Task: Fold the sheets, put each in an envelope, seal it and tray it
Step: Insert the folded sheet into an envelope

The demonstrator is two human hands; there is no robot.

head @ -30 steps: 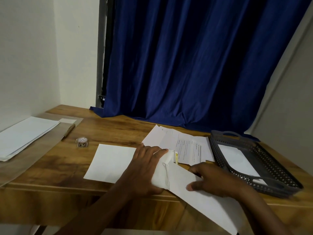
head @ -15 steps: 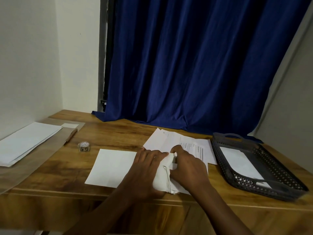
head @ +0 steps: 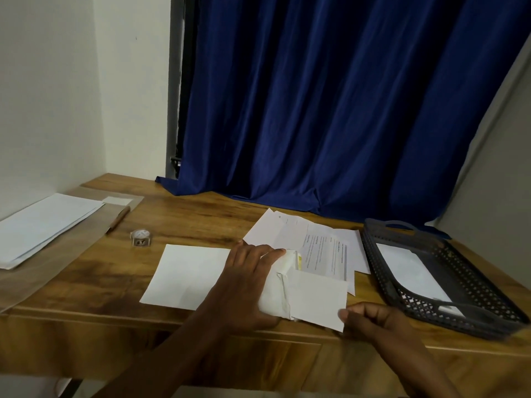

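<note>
My left hand [head: 250,282] lies on a white envelope [head: 274,297] near the table's front edge and holds it down, thumb along its top. A folded white sheet [head: 319,300] sticks out of the envelope's right side. My right hand [head: 373,320] pinches that sheet's near right corner. Behind them lie printed sheets [head: 324,254], fanned out. A blank sheet [head: 189,271] lies flat to the left, partly under my left wrist. The dark mesh tray [head: 382,285] at the right holds one white envelope [head: 411,271].
A stack of envelopes [head: 43,225] rests on a brown mat at the far left, with a pen [head: 119,216] beside it. A small tape roll [head: 140,237] stands left of the blank sheet. A blue curtain [head: 316,110] hangs behind the table.
The long sheet that hung over the front edge is now folded beside the envelope. My right hand went in to the envelope's opening, then drew back right, holding the sheet's corner.
</note>
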